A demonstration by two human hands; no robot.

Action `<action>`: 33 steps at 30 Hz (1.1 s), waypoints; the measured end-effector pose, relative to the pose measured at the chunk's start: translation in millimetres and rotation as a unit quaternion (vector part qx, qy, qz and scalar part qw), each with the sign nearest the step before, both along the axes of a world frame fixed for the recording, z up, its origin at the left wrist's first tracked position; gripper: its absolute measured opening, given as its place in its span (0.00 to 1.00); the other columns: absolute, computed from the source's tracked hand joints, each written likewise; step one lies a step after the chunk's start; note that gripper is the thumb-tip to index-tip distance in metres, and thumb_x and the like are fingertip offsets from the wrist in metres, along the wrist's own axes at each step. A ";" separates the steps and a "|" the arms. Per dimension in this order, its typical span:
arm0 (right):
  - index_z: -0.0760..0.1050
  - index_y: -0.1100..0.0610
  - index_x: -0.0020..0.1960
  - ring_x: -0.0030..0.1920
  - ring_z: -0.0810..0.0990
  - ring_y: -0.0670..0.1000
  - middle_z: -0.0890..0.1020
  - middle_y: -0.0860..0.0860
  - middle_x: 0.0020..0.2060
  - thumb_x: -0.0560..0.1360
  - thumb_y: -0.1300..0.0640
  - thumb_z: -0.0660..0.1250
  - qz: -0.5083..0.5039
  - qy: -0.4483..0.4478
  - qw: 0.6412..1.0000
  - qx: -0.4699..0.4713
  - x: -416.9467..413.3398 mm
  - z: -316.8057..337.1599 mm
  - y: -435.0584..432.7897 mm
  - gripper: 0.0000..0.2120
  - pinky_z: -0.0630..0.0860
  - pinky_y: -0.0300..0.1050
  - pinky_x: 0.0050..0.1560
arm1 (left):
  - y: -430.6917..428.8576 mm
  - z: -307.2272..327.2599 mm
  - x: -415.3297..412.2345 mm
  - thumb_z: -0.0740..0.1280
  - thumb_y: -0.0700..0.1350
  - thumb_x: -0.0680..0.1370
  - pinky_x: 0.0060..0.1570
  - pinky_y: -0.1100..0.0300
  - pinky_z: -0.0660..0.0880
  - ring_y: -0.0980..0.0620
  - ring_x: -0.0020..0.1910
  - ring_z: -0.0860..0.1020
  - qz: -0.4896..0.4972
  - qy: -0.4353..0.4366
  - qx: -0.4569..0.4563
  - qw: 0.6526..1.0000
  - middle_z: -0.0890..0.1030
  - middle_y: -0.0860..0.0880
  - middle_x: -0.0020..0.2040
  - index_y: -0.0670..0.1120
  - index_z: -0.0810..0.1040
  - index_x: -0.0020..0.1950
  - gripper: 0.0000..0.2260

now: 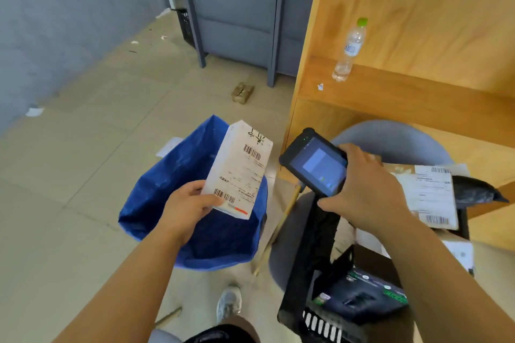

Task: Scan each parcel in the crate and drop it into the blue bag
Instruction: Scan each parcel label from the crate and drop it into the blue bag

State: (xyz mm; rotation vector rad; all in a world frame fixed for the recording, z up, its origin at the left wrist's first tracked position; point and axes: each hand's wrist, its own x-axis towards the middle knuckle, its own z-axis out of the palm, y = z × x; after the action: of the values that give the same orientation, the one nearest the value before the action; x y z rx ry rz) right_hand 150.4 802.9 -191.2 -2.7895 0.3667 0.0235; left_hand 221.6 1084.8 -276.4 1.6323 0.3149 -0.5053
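Holding the white parcel label-up over the blue bag, the left hand grips it so the handheld scanner, clasped in the right hand, can read the barcode.

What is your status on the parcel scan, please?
Left hand holds white parcel over blue bag. Right hand grips scanner, pointed at it. More parcels in crate. Drop path looks clear.

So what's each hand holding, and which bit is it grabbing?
The left hand grips the white parcel by its lower corner; the right hand holds the scanner by its near end.
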 end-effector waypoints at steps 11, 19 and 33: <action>0.59 0.49 0.64 0.42 0.73 0.52 0.72 0.48 0.47 0.59 0.44 0.74 0.011 0.185 0.978 -0.097 66.0 -14.2 74.1 0.40 0.68 0.46 0.39 | 56.1 -29.8 78.6 0.75 0.39 0.69 0.42 0.68 0.73 0.62 0.48 0.80 -0.040 -0.063 0.117 0.990 0.83 0.56 0.50 0.51 0.79 0.57 0.19; 0.57 0.48 0.67 0.42 0.73 0.51 0.73 0.48 0.51 0.61 0.46 0.75 -0.002 0.206 0.974 -0.094 71.4 -17.8 84.0 0.41 0.68 0.46 0.39 | 60.7 -51.6 79.0 0.76 0.39 0.68 0.38 0.71 0.72 0.64 0.45 0.79 -0.057 -0.068 0.142 0.986 0.81 0.58 0.50 0.54 0.77 0.56 0.20; 0.58 0.51 0.63 0.45 0.74 0.53 0.71 0.50 0.48 0.61 0.43 0.73 0.003 0.163 0.984 -0.071 50.7 -33.6 66.0 0.38 0.74 0.48 0.42 | 61.7 -84.7 57.6 0.74 0.45 0.71 0.41 0.61 0.79 0.56 0.46 0.81 -0.038 -0.055 0.172 0.983 0.83 0.55 0.48 0.51 0.78 0.53 0.13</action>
State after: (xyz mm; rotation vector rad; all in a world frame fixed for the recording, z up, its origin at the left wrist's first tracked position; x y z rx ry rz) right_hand 201.1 868.9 -224.8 -2.9277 0.4537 0.4774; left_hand 279.2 1146.5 -361.1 2.0065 0.2689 -0.4319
